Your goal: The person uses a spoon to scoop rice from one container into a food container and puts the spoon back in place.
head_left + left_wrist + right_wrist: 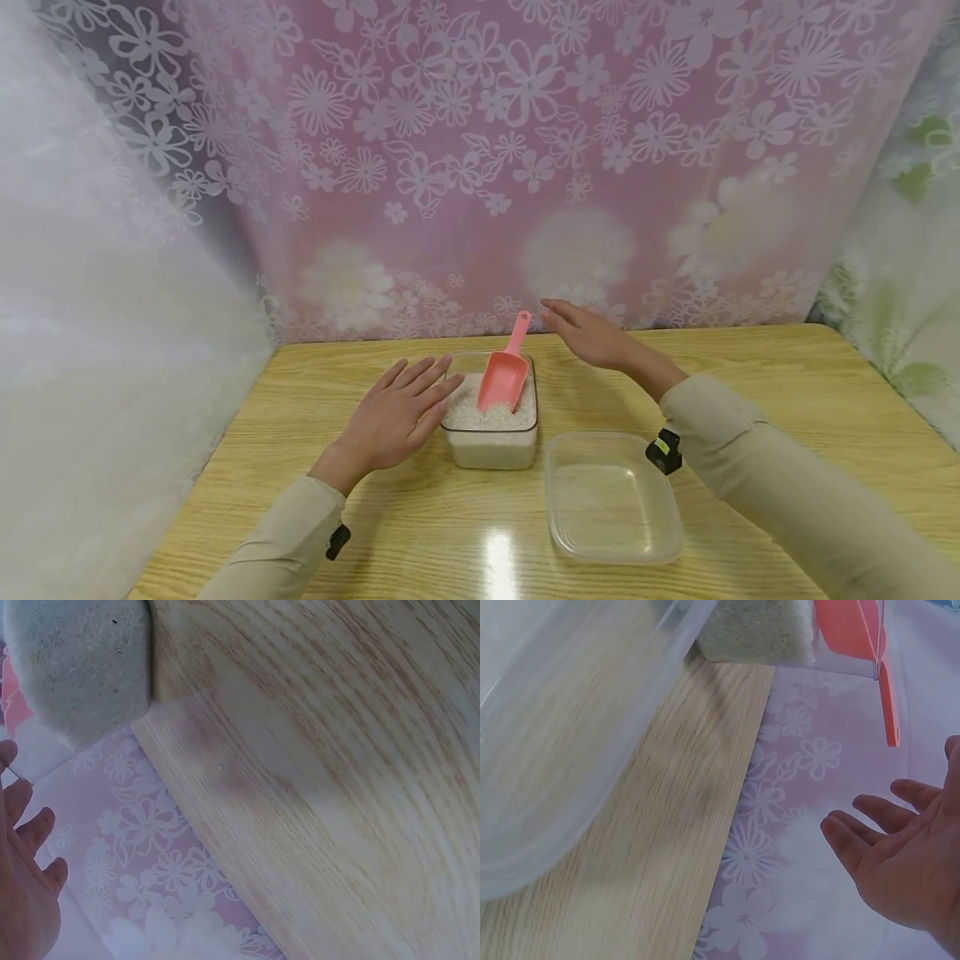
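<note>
A clear container filled with white rice stands on the table. A pink scoop leans in it, its tip in the grains and its handle slanting up past the back rim. My left hand has its fingers spread, the fingertips right at the container's left rim in the head view. Off to the right of the scoop's handle, my right hand is stretched out with nothing in it. In the right wrist view a gap separates those fingers from the scoop's handle.
A second clear plastic container, square with rounded corners, sits in front of my right forearm. The wooden table ends at the back against a pink flowered curtain. Dark wrist cameras show at both sleeves.
</note>
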`<state>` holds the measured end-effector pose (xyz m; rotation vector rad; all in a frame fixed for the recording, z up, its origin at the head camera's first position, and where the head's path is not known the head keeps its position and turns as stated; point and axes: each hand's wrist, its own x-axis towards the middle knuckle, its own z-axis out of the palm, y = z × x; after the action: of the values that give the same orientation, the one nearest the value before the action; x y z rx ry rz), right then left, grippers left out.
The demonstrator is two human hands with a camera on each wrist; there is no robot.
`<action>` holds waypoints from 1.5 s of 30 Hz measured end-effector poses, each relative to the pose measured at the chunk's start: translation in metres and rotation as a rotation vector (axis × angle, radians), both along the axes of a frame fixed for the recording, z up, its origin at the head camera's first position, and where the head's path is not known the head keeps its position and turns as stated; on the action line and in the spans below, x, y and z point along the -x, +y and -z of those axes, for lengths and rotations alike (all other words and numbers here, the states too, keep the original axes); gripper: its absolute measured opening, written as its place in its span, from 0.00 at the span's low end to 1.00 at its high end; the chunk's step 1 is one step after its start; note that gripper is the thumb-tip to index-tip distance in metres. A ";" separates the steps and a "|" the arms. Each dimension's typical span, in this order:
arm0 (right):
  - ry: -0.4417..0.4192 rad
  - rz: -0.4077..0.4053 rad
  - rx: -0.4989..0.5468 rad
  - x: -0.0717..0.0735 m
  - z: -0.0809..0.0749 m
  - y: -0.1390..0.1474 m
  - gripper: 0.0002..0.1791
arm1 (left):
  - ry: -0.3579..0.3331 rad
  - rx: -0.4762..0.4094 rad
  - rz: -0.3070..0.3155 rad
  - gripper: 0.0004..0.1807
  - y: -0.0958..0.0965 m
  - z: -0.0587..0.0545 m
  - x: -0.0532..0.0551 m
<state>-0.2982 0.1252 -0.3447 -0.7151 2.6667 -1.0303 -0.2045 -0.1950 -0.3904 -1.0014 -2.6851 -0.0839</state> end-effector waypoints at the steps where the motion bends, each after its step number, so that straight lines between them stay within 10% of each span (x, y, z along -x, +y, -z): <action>1: -0.013 0.007 0.012 0.000 0.000 -0.001 0.34 | -0.001 0.000 0.000 0.27 0.000 0.000 0.000; 19: -0.427 0.025 0.517 0.011 0.010 -0.017 0.31 | -0.015 -0.002 -0.019 0.26 0.002 0.000 -0.001; 45: -0.623 0.161 0.774 0.015 0.010 -0.027 0.23 | -0.021 -0.032 -0.020 0.26 0.002 0.002 -0.002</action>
<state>-0.3130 0.0983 -0.3543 -0.2042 1.7800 -1.9685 -0.2022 -0.1930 -0.3921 -0.9696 -2.7033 -0.1339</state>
